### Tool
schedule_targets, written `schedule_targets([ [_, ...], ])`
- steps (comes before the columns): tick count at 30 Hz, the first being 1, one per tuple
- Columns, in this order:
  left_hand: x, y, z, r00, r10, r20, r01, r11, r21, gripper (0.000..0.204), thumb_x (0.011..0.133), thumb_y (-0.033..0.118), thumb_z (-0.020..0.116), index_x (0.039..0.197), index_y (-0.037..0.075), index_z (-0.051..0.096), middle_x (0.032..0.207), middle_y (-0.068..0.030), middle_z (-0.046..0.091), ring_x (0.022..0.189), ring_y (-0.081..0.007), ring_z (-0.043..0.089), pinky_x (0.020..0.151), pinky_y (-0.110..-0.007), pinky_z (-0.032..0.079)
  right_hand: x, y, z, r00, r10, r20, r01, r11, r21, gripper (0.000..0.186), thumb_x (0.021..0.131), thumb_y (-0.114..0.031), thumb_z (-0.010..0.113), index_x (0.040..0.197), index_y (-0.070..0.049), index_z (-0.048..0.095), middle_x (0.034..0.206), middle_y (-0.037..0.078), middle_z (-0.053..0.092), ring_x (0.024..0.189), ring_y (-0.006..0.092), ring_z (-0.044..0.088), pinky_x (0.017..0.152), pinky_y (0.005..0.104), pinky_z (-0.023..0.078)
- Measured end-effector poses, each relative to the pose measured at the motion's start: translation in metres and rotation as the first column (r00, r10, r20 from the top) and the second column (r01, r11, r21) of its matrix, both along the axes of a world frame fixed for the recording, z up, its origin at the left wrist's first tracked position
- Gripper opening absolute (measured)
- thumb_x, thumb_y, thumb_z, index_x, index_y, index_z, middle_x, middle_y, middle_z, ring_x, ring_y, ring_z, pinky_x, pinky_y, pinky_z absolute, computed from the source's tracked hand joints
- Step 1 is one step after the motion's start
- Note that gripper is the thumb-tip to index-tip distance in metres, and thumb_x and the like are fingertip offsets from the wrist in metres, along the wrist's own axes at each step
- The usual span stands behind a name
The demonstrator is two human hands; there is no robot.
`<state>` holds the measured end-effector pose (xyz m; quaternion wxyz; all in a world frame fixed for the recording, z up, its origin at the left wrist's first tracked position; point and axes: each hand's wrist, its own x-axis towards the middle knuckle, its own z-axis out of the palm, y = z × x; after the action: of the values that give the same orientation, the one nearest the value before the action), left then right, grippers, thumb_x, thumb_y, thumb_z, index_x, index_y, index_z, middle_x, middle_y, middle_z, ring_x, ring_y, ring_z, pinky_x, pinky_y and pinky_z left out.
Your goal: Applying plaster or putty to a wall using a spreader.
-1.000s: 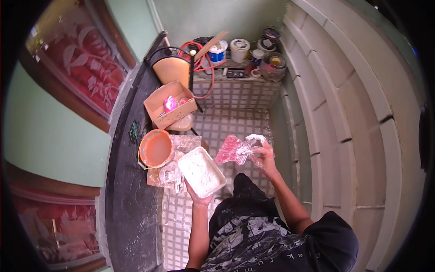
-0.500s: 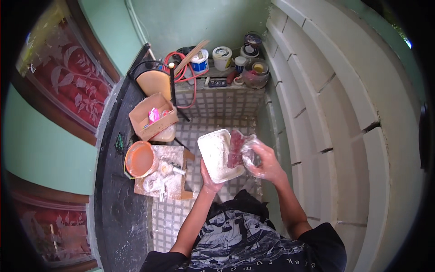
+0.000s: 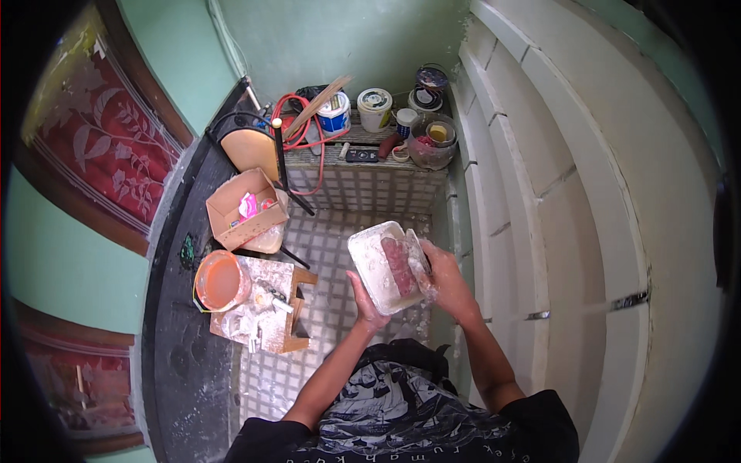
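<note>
A: Where is the rectangular white tray (image 3: 363, 266), and how is it held?

B: It is at the centre of the frame. The left hand (image 3: 369, 310) grasps its lower left side; the fingers beneath are hidden from me. The right hand (image 3: 449, 284) is closed around the red scraper (image 3: 397, 266), whose blade is over the inside of the tray. Whether it touches the bottom, I cannot tell.

A: What could go wrong from here?

B: In my judgement, the tray could tip if the scraper pressed strongly on its right part, because I see support only at the left. Then the white material (image 3: 378, 255) could drop onto the tiled floor (image 3: 328, 231). Also, whitened fingers might let the scraper slip.

A: And how do these things look?

B: The tray is smeared with white inside. The scraper's blade is dull red with pale stains.
</note>
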<state>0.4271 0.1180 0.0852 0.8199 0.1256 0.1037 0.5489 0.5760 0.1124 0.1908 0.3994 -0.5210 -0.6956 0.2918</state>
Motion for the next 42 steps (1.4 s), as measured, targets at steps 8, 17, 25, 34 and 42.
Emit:
schedule_targets([
  [8,-0.001,0.037,-0.010,0.990,-0.098,-0.103,0.088,0.992,-0.091,0.077,0.091,0.066,0.025,0.144,0.011,0.026,0.141,-0.0118,0.041,0.126,-0.0293,0.044,0.106,-0.047,0.036,-0.008,0.032,-0.001,0.937,-0.276,0.216,0.262,0.960,0.095,0.043,0.072,0.005,0.051,0.115,0.003,0.050,0.091,0.027,0.059,0.086,0.0465,0.057,0.076,0.0460,0.048],
  [17,-0.029,0.103,0.000,0.930,-0.356,-0.094,0.352,0.934,-0.059,0.071,0.090,0.063,0.031,0.142,0.015,0.034,0.130,-0.0043,0.050,0.105,-0.0211,0.055,0.090,-0.038,0.046,-0.062,0.072,-0.017,0.914,-0.403,0.050,0.402,0.915,0.025,0.035,0.072,0.003,0.054,0.107,0.004,0.049,0.078,0.028,0.055,0.071,0.0463,0.056,0.061,0.0425,0.047],
  [25,-0.060,0.137,0.015,0.855,-0.455,-0.248,0.450,0.889,-0.079,0.066,0.093,0.060,0.028,0.146,0.020,0.024,0.146,-0.0031,0.034,0.132,-0.0240,0.036,0.108,-0.042,0.032,-0.114,0.093,-0.003,0.849,-0.529,0.004,0.529,0.849,0.010,0.044,0.071,0.000,0.056,0.114,0.006,0.049,0.081,0.029,0.057,0.072,0.0451,0.058,0.065,0.0403,0.049],
  [34,-0.064,0.155,0.024,0.866,-0.497,-0.046,0.490,0.865,-0.111,0.069,0.090,0.061,0.033,0.141,0.016,0.035,0.136,-0.0058,0.046,0.120,-0.0262,0.049,0.101,-0.043,0.040,-0.119,0.103,-0.002,0.771,-0.635,0.043,0.636,0.771,-0.015,0.042,0.072,0.006,0.054,0.114,0.008,0.049,0.069,0.024,0.052,0.058,0.0358,0.055,0.059,0.0393,0.046],
  [42,-0.036,0.155,0.022,0.849,-0.527,-0.033,0.527,0.850,-0.021,0.080,0.086,0.068,0.033,0.145,0.015,0.027,0.143,-0.0088,0.039,0.127,-0.0278,0.043,0.105,-0.045,0.035,-0.081,0.102,0.000,0.725,-0.682,0.096,0.676,0.731,0.087,0.045,0.072,0.005,0.056,0.116,0.004,0.050,0.071,0.023,0.054,0.061,0.0363,0.054,0.058,0.0398,0.046],
])
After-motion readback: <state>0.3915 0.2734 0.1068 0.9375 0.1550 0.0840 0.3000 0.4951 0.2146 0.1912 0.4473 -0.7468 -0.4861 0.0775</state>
